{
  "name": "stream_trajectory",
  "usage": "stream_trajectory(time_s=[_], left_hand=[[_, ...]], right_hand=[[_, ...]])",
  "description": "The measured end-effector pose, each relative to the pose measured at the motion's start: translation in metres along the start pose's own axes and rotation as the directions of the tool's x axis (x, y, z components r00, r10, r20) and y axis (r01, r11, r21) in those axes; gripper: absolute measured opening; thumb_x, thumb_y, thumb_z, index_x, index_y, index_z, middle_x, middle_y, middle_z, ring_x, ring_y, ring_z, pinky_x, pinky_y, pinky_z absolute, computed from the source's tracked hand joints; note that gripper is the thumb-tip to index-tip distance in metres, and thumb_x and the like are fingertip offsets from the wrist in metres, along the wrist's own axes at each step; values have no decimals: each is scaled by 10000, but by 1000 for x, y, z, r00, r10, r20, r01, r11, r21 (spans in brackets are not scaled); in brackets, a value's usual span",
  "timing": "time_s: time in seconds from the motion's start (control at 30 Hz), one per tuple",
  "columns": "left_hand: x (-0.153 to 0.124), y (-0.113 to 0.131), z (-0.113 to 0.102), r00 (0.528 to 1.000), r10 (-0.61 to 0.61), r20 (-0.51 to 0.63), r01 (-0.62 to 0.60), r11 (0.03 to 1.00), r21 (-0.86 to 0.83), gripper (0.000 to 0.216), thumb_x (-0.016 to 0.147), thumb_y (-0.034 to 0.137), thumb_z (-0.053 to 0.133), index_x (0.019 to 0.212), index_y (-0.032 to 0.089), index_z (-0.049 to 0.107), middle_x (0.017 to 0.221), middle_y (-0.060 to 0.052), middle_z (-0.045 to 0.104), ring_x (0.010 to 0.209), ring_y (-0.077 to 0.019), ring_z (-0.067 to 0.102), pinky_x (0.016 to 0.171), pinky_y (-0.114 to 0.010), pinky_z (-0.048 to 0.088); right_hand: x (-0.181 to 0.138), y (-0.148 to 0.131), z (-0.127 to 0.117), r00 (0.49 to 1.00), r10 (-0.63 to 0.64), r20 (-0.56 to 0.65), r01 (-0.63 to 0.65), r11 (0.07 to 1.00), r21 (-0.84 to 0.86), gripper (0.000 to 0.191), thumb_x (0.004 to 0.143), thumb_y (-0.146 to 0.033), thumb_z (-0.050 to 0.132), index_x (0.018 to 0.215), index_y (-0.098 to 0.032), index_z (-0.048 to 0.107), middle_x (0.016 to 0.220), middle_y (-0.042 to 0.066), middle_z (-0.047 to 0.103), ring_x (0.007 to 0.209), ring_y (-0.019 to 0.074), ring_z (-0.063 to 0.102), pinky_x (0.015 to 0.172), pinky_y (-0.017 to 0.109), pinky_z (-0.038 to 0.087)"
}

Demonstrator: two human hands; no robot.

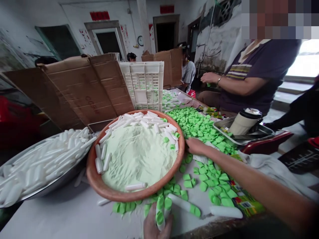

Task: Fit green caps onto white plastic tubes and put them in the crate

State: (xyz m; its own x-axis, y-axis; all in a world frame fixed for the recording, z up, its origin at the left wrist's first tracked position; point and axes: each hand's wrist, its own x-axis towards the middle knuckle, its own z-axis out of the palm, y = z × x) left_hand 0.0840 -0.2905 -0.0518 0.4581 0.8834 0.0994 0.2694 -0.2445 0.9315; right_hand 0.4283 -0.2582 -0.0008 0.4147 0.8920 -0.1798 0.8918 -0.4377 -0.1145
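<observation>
Pale tabletop (62,217), left hand (150,223) curled round green-tipped white tubes (159,217), best kept upright; right hand (195,146) beside basin (91,174), grip unclear.

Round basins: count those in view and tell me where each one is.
2: the terracotta basin holding pale green powder, mid-picture, and the metal basin heaped with white tubes, at left. Others could be hidden behind the cardboard.

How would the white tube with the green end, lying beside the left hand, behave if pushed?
The tube would probably roll, given its rounded sides. Its straight shape suggests it is fairly stiff. Being slim, it is likely light.
</observation>
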Motion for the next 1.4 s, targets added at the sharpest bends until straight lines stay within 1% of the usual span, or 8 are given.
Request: stream_trajectory(time_s=[0.23,0.5,0.63,0.77,0.9,1.07,1.2,1.4], left_hand=[[0,11,-5,990,-58,125,73,990,-123,257,776,352,630,942,165,684,909,-70,729,853,-242,660,801,-318,519],[-1,14,-11,985,-28,172,50,991,-128,267,780,274,623,1013,154,676,1014,-89,719,938,-255,650,863,-355,495],[-1,16,-12,988,-5,156,22,994,-108,226,784,227,618,990,154,677,992,-81,719,913,-249,650,850,-356,493],[-1,19,-12,983,-19,182,45,989,-141,221,781,168,609,995,163,664,1004,-60,713,929,-233,643,876,-347,477],[-2,18,-12,982,-30,188,55,990,-129,226,772,160,641,997,158,659,982,-51,709,915,-229,635,866,-340,470],[-1,17,-10,969,-20,246,75,973,-218,168,803,152,636,970,158,651,916,-28,709,830,-190,633,793,-287,481],[-2,13,-8,967,-15,256,72,974,-215,137,803,145,646,940,159,652,894,-24,699,811,-181,622,781,-275,474],[-6,9,-8,969,21,247,33,977,-212,173,781,141,679,953,152,664,904,-36,697,834,-190,632,796,-284,474]], right_hand=[[-37,2,-11,972,-226,63,212,962,172,206,852,-329,571,923,-192,708,881,15,711,772,159,640,699,244,482],[-98,-8,6,949,-149,-278,154,988,-4,350,851,-155,438,1136,-114,637,1217,181,568,1129,296,502,953,419,359],[-99,-28,27,926,-289,-243,260,955,-145,214,783,-96,512,881,-167,688,982,122,637,969,255,564,851,372,398],[-94,-34,27,925,-235,-299,206,970,-126,225,843,-124,470,786,-129,688,843,146,655,881,266,596,825,397,421],[-126,-56,19,907,-109,-407,209,955,210,310,942,-343,454,1025,-172,699,994,102,693,897,225,631,794,339,487],[-178,-108,26,957,-154,-247,278,729,625,272,873,-462,580,971,-272,749,969,30,735,931,216,669,834,323,529],[-179,-120,21,944,-75,-322,263,762,592,254,860,-456,595,943,-281,759,933,23,746,875,213,689,792,318,553],[-171,-102,6,873,-391,-291,478,801,360,226,869,-415,598,1010,-323,748,972,11,746,1006,233,665,899,367,522]])
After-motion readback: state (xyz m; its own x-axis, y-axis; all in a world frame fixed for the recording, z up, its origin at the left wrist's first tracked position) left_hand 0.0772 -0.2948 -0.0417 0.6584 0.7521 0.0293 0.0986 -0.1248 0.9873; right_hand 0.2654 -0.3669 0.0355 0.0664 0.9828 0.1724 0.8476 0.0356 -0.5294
